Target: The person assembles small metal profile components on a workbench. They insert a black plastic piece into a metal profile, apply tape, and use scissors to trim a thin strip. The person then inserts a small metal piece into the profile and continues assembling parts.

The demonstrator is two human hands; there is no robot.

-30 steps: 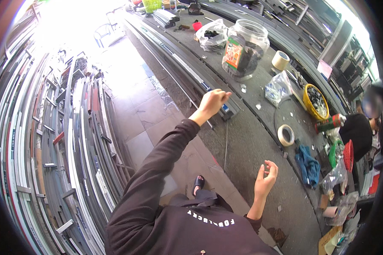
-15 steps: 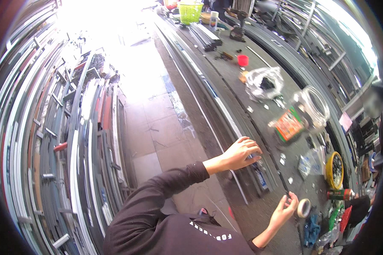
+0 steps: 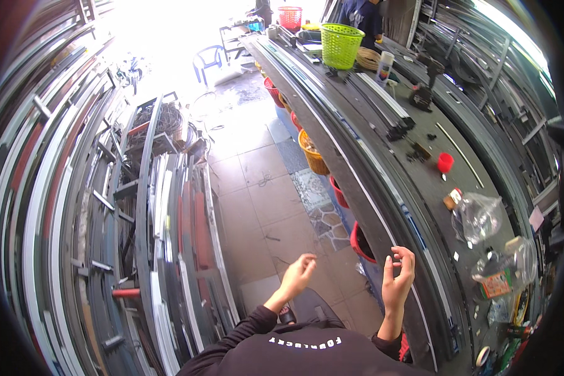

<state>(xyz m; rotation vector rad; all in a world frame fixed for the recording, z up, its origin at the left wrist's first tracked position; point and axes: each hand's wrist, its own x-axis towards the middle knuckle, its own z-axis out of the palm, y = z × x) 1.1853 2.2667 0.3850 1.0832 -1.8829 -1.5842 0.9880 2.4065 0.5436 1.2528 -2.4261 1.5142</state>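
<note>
My left hand (image 3: 297,276) hangs over the tiled aisle, its fingers loosely bent and nothing visible in them. Above the near edge of the long workbench (image 3: 351,182) is my right hand (image 3: 398,279), thumb and fingers apart and holding nothing. Beside it, long metal profiles (image 3: 402,210) lie lengthwise along the bench. Farther right on the bench top are a clear plastic bag (image 3: 478,218), a clear container with an orange label (image 3: 496,285) and a red cup (image 3: 445,163).
Racks of long metal bars (image 3: 37,207) line the left side. Under the bench stand a yellow basket (image 3: 312,153) and red buckets (image 3: 360,241). A green basket (image 3: 341,47), a spray can (image 3: 385,67) and a cordless drill (image 3: 425,88) sit farther up the bench. A person (image 3: 362,17) is behind it.
My view has swung left and up toward the aisle. The left hand has left the bench's profiles for the aisle; the right hand has moved from beside the tape roll to the near edge.
</note>
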